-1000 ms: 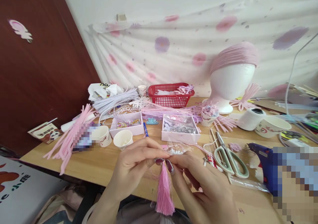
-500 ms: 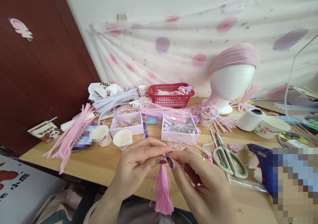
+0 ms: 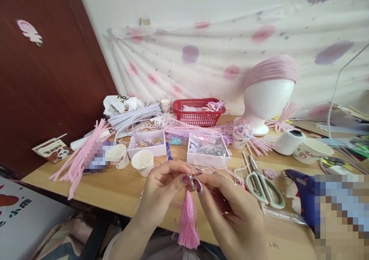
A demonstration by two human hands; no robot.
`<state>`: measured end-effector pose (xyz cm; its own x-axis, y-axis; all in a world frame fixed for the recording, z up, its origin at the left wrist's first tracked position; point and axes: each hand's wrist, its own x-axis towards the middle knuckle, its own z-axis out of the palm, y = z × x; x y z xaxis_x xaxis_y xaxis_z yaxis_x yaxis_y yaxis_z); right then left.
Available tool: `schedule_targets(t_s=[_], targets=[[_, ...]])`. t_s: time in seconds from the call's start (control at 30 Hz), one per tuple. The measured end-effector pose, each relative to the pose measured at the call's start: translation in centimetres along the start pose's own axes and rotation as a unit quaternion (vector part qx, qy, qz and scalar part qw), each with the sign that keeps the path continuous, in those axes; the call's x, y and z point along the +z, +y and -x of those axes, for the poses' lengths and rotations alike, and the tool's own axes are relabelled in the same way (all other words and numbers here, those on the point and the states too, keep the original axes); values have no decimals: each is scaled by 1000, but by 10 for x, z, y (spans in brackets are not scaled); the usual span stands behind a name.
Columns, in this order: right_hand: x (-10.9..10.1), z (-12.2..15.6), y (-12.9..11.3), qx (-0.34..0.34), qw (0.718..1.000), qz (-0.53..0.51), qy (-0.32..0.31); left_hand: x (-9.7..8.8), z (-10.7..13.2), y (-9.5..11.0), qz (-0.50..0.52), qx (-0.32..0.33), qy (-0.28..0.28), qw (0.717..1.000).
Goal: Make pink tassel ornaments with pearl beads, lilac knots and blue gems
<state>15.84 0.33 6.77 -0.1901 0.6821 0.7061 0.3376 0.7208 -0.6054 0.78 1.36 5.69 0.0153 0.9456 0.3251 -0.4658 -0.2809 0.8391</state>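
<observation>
A pink tassel (image 3: 188, 221) hangs straight down from between my fingertips, over the front edge of the table. My left hand (image 3: 165, 190) pinches its top end with thumb and forefinger. From the other side my right hand (image 3: 230, 206) closes its thumb and forefinger on the same spot, so the fingertips of both hands almost meet. Something small and shiny shows between the nails, mostly covered by the fingers. Just beyond my hands lie a white box (image 3: 208, 158) of bagged beads and a blue pen (image 3: 168, 151).
Scissors (image 3: 265, 187) and a blue glue gun (image 3: 302, 187) lie at the right. Paper cups (image 3: 143, 163), a bead box (image 3: 147, 150) and pink pipe cleaners (image 3: 83, 160) are at the left. A red basket (image 3: 198, 117) and a foam head (image 3: 268, 98) stand behind.
Both hands keep their pinch at the tassel's top. My left thumb has risen slightly, and the tassel has shifted a little left. The view has tilted slightly.
</observation>
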Motion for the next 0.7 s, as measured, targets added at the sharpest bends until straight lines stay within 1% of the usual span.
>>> schedule_targets(t_s=[0.13,0.3,0.43,0.53,0.7], targets=[[1,0,0,4,1000,-5,-2,3,-1,-2,36,-11,-8,999],[1,0,0,-2,1000,3,1,4,0,-5,54,-10,2,999],[0,0,0,-10,1000,14,8,6,0,-6,55,-10,-1,998],[0,0,-1,-9,1000,17,3,7,1,-6,49,-3,-4,999],[-2,-1,-1,-5,1000,9,-18,7,1,-4,50,-7,23,998]])
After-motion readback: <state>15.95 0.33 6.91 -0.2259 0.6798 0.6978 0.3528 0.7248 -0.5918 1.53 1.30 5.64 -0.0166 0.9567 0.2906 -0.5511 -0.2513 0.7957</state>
